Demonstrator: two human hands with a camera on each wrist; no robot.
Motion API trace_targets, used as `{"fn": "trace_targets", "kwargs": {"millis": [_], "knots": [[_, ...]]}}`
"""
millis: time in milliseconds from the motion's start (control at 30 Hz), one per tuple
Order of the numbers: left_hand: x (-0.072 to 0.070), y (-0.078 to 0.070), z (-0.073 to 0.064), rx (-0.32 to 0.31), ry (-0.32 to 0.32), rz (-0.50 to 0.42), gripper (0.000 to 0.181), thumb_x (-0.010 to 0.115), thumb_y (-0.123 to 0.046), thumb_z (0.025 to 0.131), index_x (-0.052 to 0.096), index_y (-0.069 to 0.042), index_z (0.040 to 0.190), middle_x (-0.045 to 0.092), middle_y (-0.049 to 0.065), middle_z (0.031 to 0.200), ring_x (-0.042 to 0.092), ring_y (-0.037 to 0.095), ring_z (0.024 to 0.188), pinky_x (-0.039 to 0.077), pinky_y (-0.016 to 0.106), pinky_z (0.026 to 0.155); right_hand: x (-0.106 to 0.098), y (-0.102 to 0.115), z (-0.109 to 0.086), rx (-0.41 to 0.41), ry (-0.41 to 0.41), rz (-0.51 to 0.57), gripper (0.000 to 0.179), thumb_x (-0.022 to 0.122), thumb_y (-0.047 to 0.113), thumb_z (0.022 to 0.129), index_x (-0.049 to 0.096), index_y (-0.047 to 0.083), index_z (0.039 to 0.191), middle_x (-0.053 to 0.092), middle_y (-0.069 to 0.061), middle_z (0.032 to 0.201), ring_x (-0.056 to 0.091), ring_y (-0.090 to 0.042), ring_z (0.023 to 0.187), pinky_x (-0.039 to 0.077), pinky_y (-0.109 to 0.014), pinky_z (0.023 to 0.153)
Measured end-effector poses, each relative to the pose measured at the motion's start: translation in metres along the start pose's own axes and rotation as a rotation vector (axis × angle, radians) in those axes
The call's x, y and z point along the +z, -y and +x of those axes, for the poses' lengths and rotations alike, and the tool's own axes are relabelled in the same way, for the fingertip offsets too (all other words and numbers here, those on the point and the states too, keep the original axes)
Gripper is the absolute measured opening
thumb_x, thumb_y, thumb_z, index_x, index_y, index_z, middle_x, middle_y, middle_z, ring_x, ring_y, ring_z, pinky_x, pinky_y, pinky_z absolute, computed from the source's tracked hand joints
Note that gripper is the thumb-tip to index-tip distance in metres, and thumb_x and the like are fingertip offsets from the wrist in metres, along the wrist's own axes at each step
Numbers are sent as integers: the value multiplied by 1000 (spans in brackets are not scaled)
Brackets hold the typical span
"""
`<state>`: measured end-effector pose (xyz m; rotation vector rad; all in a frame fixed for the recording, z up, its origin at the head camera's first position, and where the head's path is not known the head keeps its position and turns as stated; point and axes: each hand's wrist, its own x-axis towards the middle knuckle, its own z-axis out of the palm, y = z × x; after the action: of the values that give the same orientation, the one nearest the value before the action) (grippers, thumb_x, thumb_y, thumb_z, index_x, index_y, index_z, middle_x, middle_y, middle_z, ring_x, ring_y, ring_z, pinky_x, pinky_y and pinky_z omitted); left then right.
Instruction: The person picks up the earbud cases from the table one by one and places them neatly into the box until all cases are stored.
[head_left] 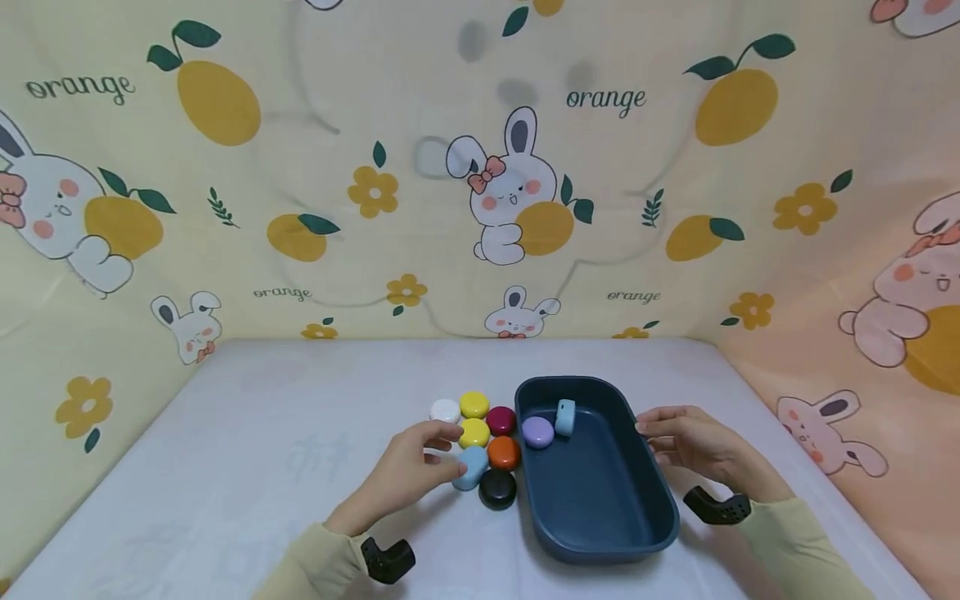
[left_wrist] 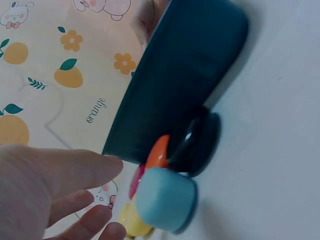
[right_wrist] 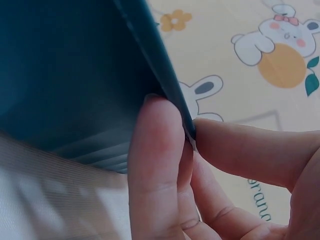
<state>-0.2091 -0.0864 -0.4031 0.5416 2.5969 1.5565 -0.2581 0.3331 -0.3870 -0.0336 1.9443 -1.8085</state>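
My left hand (head_left: 415,457) hovers over a cluster of rounded pieces with its thumb and fingers apart, holding nothing. Nearest to it lies a light blue piece (left_wrist: 166,195), which the left wrist view shows clear of the fingers. Beside that are a black disc (head_left: 497,489) and an orange disc (head_left: 504,452). The right hand (head_left: 693,442) pinches the right rim of a dark blue tub (head_left: 592,500), thumb and fingertips on either side of the wall in the right wrist view. Inside the tub sit a purple disc (head_left: 537,432) and a light blue block (head_left: 566,417).
Farther back in the cluster, left of the tub, are a white disc (head_left: 445,410), yellow discs (head_left: 474,405) and a dark red disc (head_left: 501,420). Everything stands on a white-covered table (head_left: 225,467). A printed cloth (head_left: 375,108) rises behind it and along both sides.
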Motion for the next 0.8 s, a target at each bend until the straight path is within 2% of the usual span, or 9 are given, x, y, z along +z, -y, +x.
{"fn": "trace_targets", "kwargs": {"millis": [233,467,633,800], "knots": [[12,6,-3,48,-40,-15,47,78,-11,83,60,2,124,61,16,123,58,33,107,53,44,88,-2,1,-1,-7,6,16,16,63,12,96,69,1,106,69,-8,93,64,-19,78,55,-31,73],[18,13,-1,37,-46,27,49,80,-11,81,61,1,125,62,14,122,60,30,105,54,41,87,-2,-1,-2,-7,20,27,14,62,11,96,69,1,105,69,-8,92,64,-18,78,55,-30,72],[20,17,3,40,-38,18,50,80,-10,80,60,2,125,62,15,122,60,31,105,53,42,87,-4,-3,-2,-8,36,43,13,61,10,97,69,2,104,68,-7,93,64,-17,78,55,-29,73],[19,22,6,12,-19,13,51,81,-12,80,60,0,125,62,12,121,61,28,104,53,41,88,-5,-4,-1,-13,59,60,14,61,10,97,70,2,104,68,-8,94,64,-17,80,55,-29,74]]}}
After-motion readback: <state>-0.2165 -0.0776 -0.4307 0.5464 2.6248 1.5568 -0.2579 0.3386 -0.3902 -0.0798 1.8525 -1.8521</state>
